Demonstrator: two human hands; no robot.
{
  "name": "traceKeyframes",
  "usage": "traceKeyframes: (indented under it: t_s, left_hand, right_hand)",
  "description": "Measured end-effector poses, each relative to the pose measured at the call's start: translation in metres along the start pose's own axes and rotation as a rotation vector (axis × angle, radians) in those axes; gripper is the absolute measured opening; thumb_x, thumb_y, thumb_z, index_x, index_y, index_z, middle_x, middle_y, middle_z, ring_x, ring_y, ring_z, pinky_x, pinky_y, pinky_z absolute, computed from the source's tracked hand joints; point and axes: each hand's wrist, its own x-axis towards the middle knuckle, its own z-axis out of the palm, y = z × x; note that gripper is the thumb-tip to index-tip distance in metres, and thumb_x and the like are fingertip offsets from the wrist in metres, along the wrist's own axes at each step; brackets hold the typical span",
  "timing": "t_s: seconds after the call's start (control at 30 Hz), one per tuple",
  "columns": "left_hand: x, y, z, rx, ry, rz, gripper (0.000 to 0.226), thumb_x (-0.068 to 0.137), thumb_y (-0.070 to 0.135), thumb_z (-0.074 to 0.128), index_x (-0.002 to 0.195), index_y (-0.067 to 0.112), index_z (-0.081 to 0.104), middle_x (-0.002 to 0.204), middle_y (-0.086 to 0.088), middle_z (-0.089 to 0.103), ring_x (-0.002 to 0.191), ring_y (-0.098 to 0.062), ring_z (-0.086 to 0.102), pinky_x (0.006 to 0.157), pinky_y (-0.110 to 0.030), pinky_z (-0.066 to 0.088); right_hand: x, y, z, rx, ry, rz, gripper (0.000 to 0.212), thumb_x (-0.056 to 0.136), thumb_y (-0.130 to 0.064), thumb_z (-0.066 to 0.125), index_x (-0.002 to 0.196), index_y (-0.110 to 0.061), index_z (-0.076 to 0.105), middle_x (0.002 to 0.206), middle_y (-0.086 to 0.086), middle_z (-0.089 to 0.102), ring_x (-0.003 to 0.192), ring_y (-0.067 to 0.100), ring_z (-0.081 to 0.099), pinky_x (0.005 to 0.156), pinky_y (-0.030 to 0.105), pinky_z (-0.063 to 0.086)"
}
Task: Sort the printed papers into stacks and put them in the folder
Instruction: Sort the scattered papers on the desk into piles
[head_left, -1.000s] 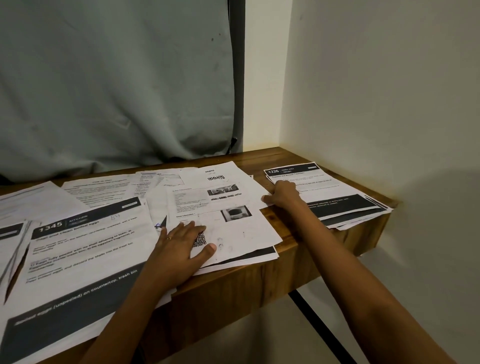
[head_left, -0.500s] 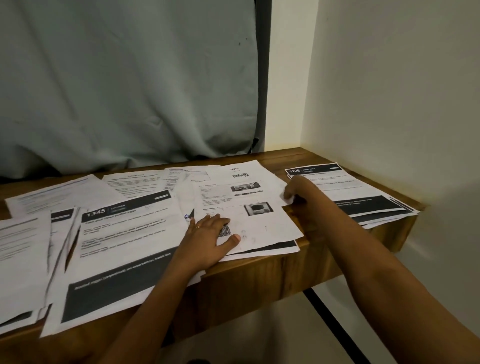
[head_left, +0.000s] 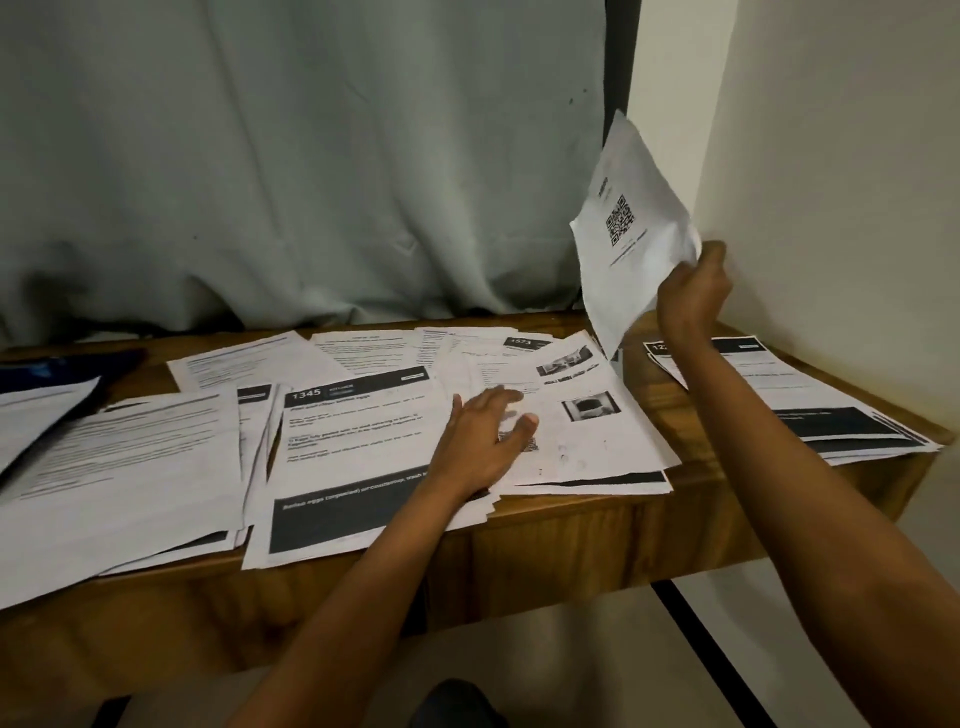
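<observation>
Printed papers lie scattered over a wooden table (head_left: 571, 540). My right hand (head_left: 693, 291) grips a white sheet with a QR code (head_left: 626, 234) and holds it up in the air near the wall corner. My left hand (head_left: 485, 441) rests with spread fingers on a sheet with photos (head_left: 582, 415) in the middle. A sheet headed 1345 (head_left: 358, 447) lies just left of that hand. A stack with dark bands (head_left: 831, 405) sits at the table's right end. A dark blue folder (head_left: 57, 371) shows at the far left, partly under papers.
A grey-green curtain (head_left: 311, 156) hangs behind the table. A white wall (head_left: 841, 182) stands close on the right. The table's front edge runs beneath my forearms, with pale floor and a dark stripe (head_left: 717, 654) below.
My right hand took the QR-code sheet from the middle pile and lifted it up to the right. My left hand stayed on the photo sheet, fingers now spread. The view shifted left.
</observation>
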Motion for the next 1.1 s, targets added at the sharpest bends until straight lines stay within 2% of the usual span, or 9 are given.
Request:
traceKeyframes:
  t_s: [0.1,0.2,0.3,0.43,0.53,0.67,0.87,1.0,1.1]
  left_hand:
    - [-0.009,-0.004,-0.034,-0.114,0.209,-0.037,0.049,0.095,0.057,0.040,0.130,0.025,0.050,0.141,0.000,0.047,0.130,-0.021,0.041,0.110,-0.052,0.033]
    - [-0.024,-0.018,-0.071,-0.134,0.357,-0.079,0.056,0.092,0.062,0.039,0.130,0.021,0.051,0.138,-0.001,0.049,0.127,-0.020,0.044,0.101,-0.043,0.044]
    - [-0.043,-0.032,-0.104,-0.124,0.436,-0.165,0.050,0.095,0.049,0.040,0.134,0.019,0.047,0.142,-0.004,0.046,0.130,-0.020,0.042,0.097,-0.027,0.035]
    - [-0.066,-0.052,-0.130,-0.114,0.485,-0.251,0.052,0.093,0.052,0.038,0.135,0.023,0.045,0.146,-0.003,0.043,0.132,-0.022,0.041,0.095,-0.028,0.032]
    - [-0.079,-0.061,-0.139,-0.092,0.507,-0.255,0.052,0.093,0.051,0.039,0.136,0.023,0.044,0.146,-0.002,0.043,0.131,-0.021,0.042,0.095,-0.027,0.033]
    - [-0.086,-0.065,-0.144,-0.054,0.515,-0.220,0.047,0.096,0.046,0.042,0.136,0.021,0.045,0.144,-0.001,0.044,0.129,-0.016,0.042,0.093,-0.021,0.033]
    - [-0.082,-0.071,-0.130,0.117,0.291,-0.111,0.059,0.091,0.060,0.036,0.136,0.023,0.045,0.146,0.002,0.042,0.135,-0.020,0.034,0.105,-0.032,0.028]
    - [-0.072,-0.076,-0.109,0.222,0.043,-0.119,0.074,0.086,0.074,0.023,0.143,0.029,0.037,0.155,0.001,0.031,0.144,-0.018,0.023,0.119,-0.044,0.012]
    - [-0.061,-0.076,-0.098,0.210,-0.063,-0.174,0.066,0.091,0.066,0.027,0.147,0.032,0.031,0.158,0.003,0.022,0.147,-0.018,0.016,0.120,-0.043,0.004]
  right_hand:
    - [-0.020,-0.019,-0.001,0.124,0.002,0.024,0.030,0.097,-0.002,0.039,0.126,0.002,0.045,0.119,0.017,0.057,0.100,0.024,0.055,0.067,0.010,0.032]
    - [-0.052,-0.038,0.005,0.278,-0.064,0.099,0.032,0.096,-0.005,0.040,0.127,-0.001,0.044,0.112,0.009,0.057,0.095,0.019,0.054,0.070,0.014,0.038]
    - [-0.090,-0.050,0.019,0.470,-0.207,0.234,0.029,0.094,-0.005,0.042,0.122,-0.007,0.046,0.109,0.007,0.057,0.096,0.019,0.056,0.076,0.024,0.045]
    - [-0.147,-0.060,0.032,0.512,-0.409,0.399,0.026,0.095,-0.010,0.045,0.121,-0.015,0.045,0.117,0.005,0.057,0.103,0.021,0.057,0.089,0.047,0.053]
    - [-0.186,-0.061,0.030,0.426,-0.539,0.446,0.037,0.097,-0.007,0.045,0.132,-0.015,0.037,0.127,0.008,0.051,0.104,0.017,0.051,0.093,0.043,0.051]
    - [-0.222,-0.063,0.022,0.235,-0.679,0.336,0.057,0.095,0.002,0.044,0.144,-0.012,0.019,0.134,0.011,0.047,0.118,0.024,0.049,0.103,0.035,0.043]
    - [-0.250,-0.064,0.019,-0.022,-0.791,0.044,0.050,0.093,0.004,0.044,0.141,-0.004,0.033,0.135,0.016,0.037,0.126,0.029,0.041,0.102,0.023,0.031]
    - [-0.254,-0.060,0.018,-0.142,-0.884,-0.029,0.049,0.093,-0.001,0.045,0.141,-0.004,0.034,0.134,0.015,0.037,0.129,0.029,0.033,0.105,0.030,0.031]
    - [-0.255,-0.053,0.019,-0.247,-0.952,-0.055,0.044,0.093,-0.006,0.044,0.136,-0.003,0.038,0.132,0.017,0.040,0.127,0.031,0.031,0.104,0.031,0.029]
